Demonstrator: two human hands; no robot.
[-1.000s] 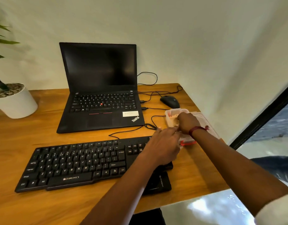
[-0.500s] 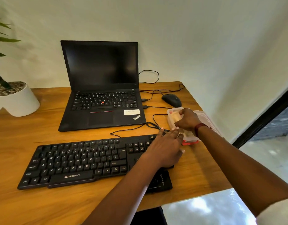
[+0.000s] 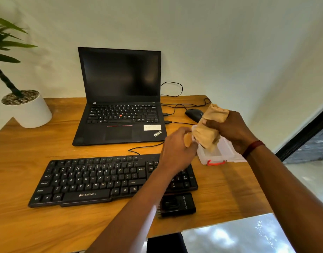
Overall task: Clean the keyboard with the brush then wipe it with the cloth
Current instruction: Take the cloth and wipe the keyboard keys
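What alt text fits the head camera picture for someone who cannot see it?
A person's right hand holds a tan cloth over a clear plastic box while the left hand pinches its lower edge, beside a black keyboard on a wooden desk.

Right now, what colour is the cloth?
Tan; the cloth shows best in the head view.

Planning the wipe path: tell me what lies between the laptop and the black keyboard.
In the head view, only a thin black cable crosses the bare desk between the laptop and the keyboard.
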